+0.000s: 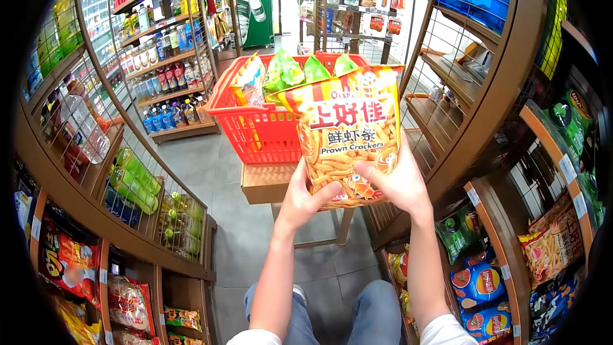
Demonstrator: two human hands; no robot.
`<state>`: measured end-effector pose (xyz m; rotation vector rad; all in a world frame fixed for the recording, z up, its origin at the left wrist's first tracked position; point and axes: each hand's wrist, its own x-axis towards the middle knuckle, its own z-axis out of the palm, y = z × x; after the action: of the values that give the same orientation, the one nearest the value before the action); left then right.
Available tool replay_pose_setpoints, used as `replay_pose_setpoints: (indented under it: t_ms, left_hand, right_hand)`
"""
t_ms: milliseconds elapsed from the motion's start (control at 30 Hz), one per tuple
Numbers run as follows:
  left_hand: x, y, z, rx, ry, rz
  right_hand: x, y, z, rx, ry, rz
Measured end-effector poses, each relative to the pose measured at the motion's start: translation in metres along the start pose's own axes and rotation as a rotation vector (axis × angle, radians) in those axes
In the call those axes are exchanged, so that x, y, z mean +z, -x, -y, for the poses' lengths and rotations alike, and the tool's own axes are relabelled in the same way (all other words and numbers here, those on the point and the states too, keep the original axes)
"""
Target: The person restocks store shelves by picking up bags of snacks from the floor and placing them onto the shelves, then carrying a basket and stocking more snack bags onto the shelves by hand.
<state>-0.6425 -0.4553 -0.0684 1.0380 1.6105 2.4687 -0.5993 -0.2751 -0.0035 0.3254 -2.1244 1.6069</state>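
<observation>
Between my two hands is a yellow and red bag of prawn crackers [348, 134], its printed front facing me. My left hand [302, 199] grips its lower left side, thumb on the front. On the lower right side, my right hand [403, 182] grips it the same way. Both hands' fingers are mostly hidden behind the bag. Just beyond it stands a red shopping basket [265, 131], partly covered by the bag. Several snack bags are in the basket, among them a green bag [283, 71] and a multicoloured bag [250, 80].
The basket rests on a cardboard box [260, 185] above a small metal-legged stand [345, 225]. Brown shelving with snack bags flanks me on both sides. Drink shelves [167, 57] stand at the back left, and a hanging-snack rack [364, 9] is behind the basket.
</observation>
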Motion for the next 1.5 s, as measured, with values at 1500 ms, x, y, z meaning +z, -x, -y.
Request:
replay_pose_setpoints:
  t_ms: [1500]
  left_hand:
    - [0.055,0.049,-0.017,-0.217,-0.116,0.135]
  right_hand:
    - [-0.065,0.091,0.022,-0.075,-0.079,-0.131]
